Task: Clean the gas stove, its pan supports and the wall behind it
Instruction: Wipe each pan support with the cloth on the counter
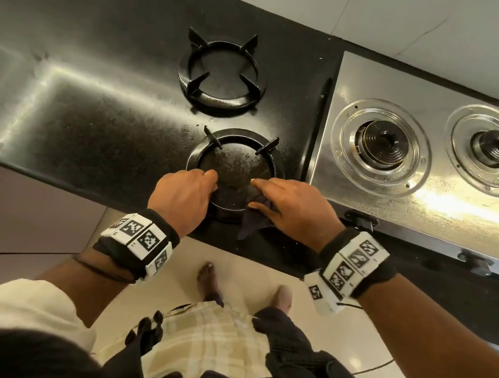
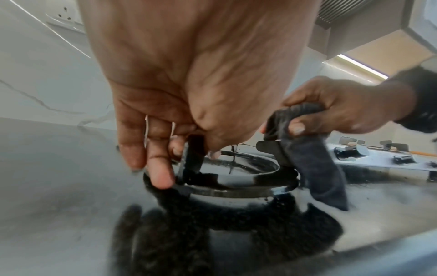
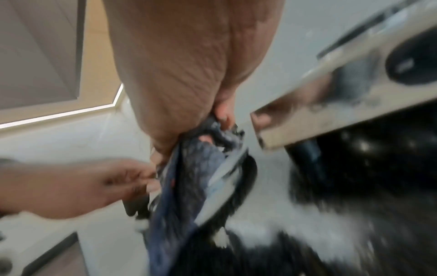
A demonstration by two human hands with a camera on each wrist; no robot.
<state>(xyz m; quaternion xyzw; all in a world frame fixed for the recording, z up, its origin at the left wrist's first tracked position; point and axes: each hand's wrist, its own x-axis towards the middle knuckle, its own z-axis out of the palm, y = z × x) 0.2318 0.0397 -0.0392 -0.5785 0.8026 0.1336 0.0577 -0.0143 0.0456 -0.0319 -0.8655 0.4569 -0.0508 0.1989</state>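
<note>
A black pan support (image 1: 239, 142) lies on the dark countertop (image 1: 78, 94), with both hands on its near side. My left hand (image 1: 202, 184) pinches one upright prong (image 2: 192, 158) between thumb and fingers. Curled round a dark blue cloth (image 1: 253, 218), my right hand (image 1: 268, 193) holds it against the ring's right side, where the cloth (image 2: 316, 164) drapes over another prong. A second pan support (image 1: 222, 79) sits farther back, untouched. The steel gas stove (image 1: 417, 196) stands to the right with both burners bare. The right wrist view is blurred and shows the cloth (image 3: 189, 177).
The white marble-patterned wall (image 1: 425, 21) runs behind the counter and stove. Black stove knobs (image 1: 475, 262) stick out at the stove's front. The counter's front edge lies just under my wrists, with the floor and my bare feet (image 1: 209, 282) below.
</note>
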